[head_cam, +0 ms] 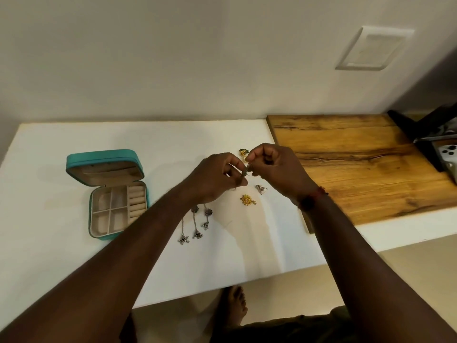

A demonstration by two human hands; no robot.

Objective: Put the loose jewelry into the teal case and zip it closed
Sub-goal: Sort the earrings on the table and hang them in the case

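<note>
The person's left hand [217, 177] and right hand [278, 169] meet above the middle of the white table [61, 248], fingertips curled in and pinching one small dark piece of jewelry [247, 170] between them; it is too small and too covered by fingers to tell what kind it is. The teal case [103, 155] lies well to the left of the hands, unzipped and open flat, its lid tipped back toward the wall and its beige tray of square compartments and ring rolls facing up, with nothing visible in the compartments. Loose pieces lie on the table around the hands: a gold and green ornament [243, 153] just behind the fingertips and partly hidden by them, a triangular pendant [262, 189] and a gold flower-shaped ornament [247, 199] just below the hands, and three silver dangling earrings [195, 225] nearer the person, their upper ends hidden under the left forearm, which crosses between them and the case. A red and dark thread band [312, 198] circles the right wrist. A wooden board [358, 164] sits on the table to the right, with a dark object [425, 129] at its far edge. A white wall plate [373, 48] is set in the wall above, and a bare foot [236, 303] shows on the floor below the table's near edge
</note>
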